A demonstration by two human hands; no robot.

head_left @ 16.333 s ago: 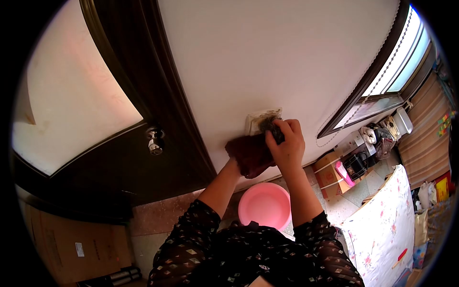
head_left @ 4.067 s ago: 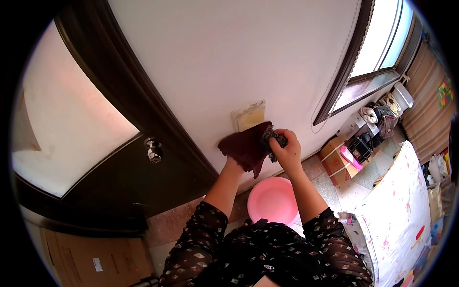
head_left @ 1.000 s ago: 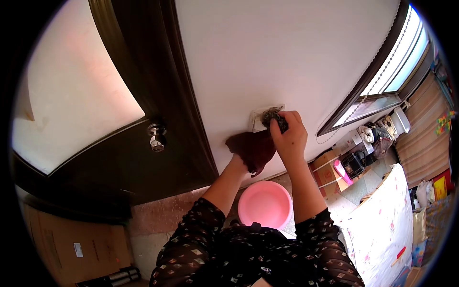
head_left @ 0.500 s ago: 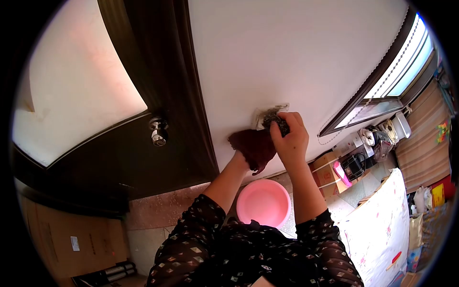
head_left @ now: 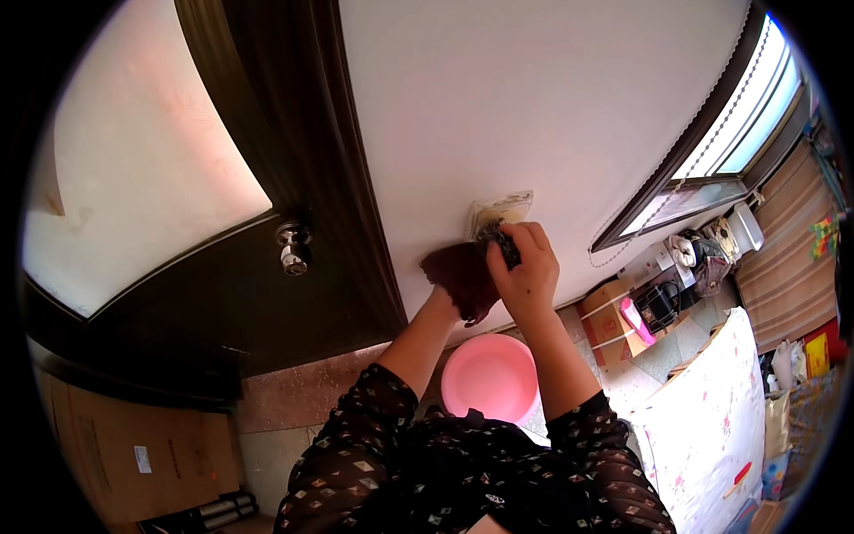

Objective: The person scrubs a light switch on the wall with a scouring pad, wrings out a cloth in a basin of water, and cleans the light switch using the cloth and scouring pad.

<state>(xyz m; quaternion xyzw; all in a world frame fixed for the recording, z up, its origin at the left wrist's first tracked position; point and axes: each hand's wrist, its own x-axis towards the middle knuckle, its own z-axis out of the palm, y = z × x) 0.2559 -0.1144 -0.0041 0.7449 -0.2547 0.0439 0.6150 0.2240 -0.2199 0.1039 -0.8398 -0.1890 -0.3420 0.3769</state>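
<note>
A dirty white wall switch plate (head_left: 518, 205) sits on the pale wall, its upper part uncovered. My right hand (head_left: 531, 271) pinches a grey steel wool scrubber (head_left: 498, 240) against the plate's lower part. Just below and to the left, a dark red cloth (head_left: 460, 278) drapes over my left hand, hiding its fingers; only the wrist (head_left: 434, 313) shows. The cloth lies close under the plate, near the scrubber.
A pink basin (head_left: 489, 378) stands on the floor beneath my hands. A dark door with a round metal knob (head_left: 294, 247) is at left, above a cardboard box (head_left: 133, 445). At right are a window with a bead chain (head_left: 623, 252), a carton (head_left: 614, 325) and a flowered bed cover (head_left: 703, 427).
My right hand and the scrubber have moved slightly down and left over the switch plate, uncovering more of its upper part. My left hand with the cloth stays nearly in place.
</note>
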